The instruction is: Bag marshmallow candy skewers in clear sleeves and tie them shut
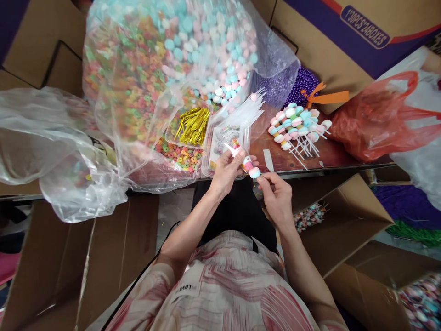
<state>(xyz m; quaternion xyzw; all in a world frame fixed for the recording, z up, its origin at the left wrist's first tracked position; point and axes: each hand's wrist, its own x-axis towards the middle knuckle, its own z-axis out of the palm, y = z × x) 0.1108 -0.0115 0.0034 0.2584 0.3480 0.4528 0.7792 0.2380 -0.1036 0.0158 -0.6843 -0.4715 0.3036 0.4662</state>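
My left hand point(225, 174) is closed around a candy skewer point(248, 164) strung with pastel marshmallow-like pieces and small coloured rings. A white pointed piece and some rings stick out past its fingers on the far side. My right hand point(276, 195) pinches with thumb and forefinger at the near end, right beside a pink and blue piece point(254, 172). Under the left hand stands a clear plastic tray point(206, 158) with a printed card; white sticks point(250, 110) lie across its back. A pile of pastel skewers point(298, 122) lies on the table to the right.
A large clear bag point(113, 82) of coloured rings and pastel pieces fills the back left. Gold twist ties point(194, 125) lie in front of it. Purple beads point(301, 85) and a red plastic bag point(375, 122) are at the right. Open cardboard boxes point(347, 211) stand below the table edge.
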